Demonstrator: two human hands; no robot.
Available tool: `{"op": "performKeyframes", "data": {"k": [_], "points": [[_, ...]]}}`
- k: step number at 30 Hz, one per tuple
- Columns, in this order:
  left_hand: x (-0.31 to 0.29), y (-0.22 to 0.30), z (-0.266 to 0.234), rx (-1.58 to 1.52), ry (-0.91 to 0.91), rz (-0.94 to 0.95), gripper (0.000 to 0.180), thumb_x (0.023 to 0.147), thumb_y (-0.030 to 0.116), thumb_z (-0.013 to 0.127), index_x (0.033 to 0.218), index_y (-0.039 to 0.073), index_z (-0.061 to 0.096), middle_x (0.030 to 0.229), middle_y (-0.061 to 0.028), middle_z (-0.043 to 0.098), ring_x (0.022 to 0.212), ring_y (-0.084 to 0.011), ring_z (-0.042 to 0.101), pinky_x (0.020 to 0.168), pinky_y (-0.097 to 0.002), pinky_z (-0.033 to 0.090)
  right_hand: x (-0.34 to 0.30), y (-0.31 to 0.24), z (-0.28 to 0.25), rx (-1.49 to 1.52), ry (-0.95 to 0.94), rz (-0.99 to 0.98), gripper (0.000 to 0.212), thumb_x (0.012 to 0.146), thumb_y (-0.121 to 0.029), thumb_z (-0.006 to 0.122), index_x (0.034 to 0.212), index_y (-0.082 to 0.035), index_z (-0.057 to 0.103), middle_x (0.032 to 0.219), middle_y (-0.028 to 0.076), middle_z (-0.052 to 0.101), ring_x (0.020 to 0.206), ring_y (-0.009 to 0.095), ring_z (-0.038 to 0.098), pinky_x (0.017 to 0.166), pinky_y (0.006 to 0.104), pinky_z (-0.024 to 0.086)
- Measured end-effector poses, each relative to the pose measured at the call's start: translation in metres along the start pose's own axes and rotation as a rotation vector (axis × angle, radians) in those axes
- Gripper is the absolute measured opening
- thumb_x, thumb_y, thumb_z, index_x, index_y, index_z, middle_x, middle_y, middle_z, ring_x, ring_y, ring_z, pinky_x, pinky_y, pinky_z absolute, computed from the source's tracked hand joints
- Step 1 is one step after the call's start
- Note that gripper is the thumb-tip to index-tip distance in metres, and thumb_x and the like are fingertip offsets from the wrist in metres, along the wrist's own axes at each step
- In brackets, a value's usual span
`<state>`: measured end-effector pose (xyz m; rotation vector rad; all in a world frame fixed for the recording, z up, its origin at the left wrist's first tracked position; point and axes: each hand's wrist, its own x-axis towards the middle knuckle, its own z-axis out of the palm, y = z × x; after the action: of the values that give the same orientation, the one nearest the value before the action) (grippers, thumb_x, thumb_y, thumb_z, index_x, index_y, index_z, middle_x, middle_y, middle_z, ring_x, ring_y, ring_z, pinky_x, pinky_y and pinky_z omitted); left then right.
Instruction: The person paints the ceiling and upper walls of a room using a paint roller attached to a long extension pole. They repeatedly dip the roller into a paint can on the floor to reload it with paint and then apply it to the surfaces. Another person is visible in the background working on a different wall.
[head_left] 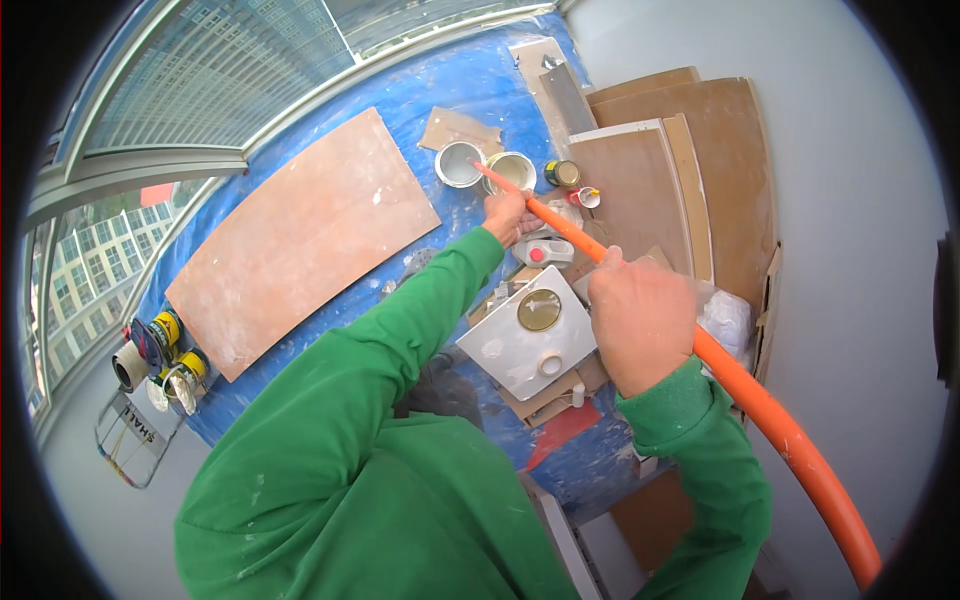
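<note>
A long orange pole [760, 395] slants across from the lower right, thinning toward its far end. My right hand [643, 320] is wrapped round its thicker, nearer part, slightly blurred. Farther along, my left hand [508, 217] grips the same pole. The pole's far tip reaches a white bucket [459, 165] that looks pale inside; whether it dips in or passes above, I cannot tell. Right beside that stands a second bucket [511, 174] with cream-coloured contents, partly behind the pole.
Blue sheeting [375, 95] covers the floor. A large board [305, 240] lies at left; brown panels [715, 150] lean at right. Close by are a small tin [562, 173], a grey jug [547, 252] and a white board [530, 335]. Yellow-and-black cans [165, 328] stand far left, near windows.
</note>
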<state>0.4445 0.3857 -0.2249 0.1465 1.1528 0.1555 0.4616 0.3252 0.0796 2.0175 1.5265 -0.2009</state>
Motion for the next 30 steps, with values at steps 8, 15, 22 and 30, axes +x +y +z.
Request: {"op": "performKeyframes", "data": {"k": [8, 15, 22, 30], "points": [[-0.018, -0.005, 0.001, 0.205, 0.053, 0.020, 0.023, 0.085, 0.012, 0.061, 0.098, -0.007, 0.055, 0.091, -0.0166, 0.062, 0.079, -0.0283, 0.066, 0.064, -0.0390, 0.058, -0.015, 0.003, -0.020, 0.000, -0.031, 0.035, 0.006, 0.076, -0.011, 0.063, 0.077, -0.009, 0.068, 0.069, 0.003, 0.059, 0.069, 0.017, 0.063, 0.052, 0.0307, 0.051], [-0.005, -0.003, 0.010, 0.027, 0.036, -0.005, 0.027, 0.088, 0.012, 0.057, 0.106, -0.007, 0.049, 0.096, -0.0175, 0.059, 0.086, -0.0289, 0.064, 0.074, -0.0430, 0.056, -0.006, 0.003, 0.001, 0.058, -0.020, 0.033, 0.007, 0.077, -0.010, 0.061, 0.078, -0.010, 0.068, 0.072, 0.004, 0.058, 0.066, 0.019, 0.061, 0.051, 0.0341, 0.049], [-0.010, -0.020, 0.006, -0.512, -0.348, -0.061, 0.017, 0.091, 0.013, 0.038, 0.098, -0.001, 0.044, 0.095, -0.0172, 0.054, 0.090, -0.0303, 0.058, 0.084, -0.0486, 0.049, -0.050, 0.027, -0.037, -0.062, 0.026, 0.144, 0.024, 0.078, -0.009, 0.059, 0.101, -0.007, 0.062, 0.069, 0.007, 0.054, 0.066, 0.022, 0.059, 0.054, 0.0326, 0.043], [0.013, -0.026, -0.015, -0.791, -0.467, -0.137, 0.037, 0.097, 0.034, 0.030, 0.097, 0.001, 0.046, 0.090, -0.0136, 0.055, 0.083, -0.0271, 0.055, 0.078, -0.0473, 0.043, -0.063, 0.027, -0.029, -0.094, 0.162, 0.054, 0.028, 0.076, -0.005, 0.058, 0.104, -0.005, 0.065, 0.069, 0.006, 0.050, 0.066, 0.022, 0.052, 0.057, 0.0343, 0.039]]}}
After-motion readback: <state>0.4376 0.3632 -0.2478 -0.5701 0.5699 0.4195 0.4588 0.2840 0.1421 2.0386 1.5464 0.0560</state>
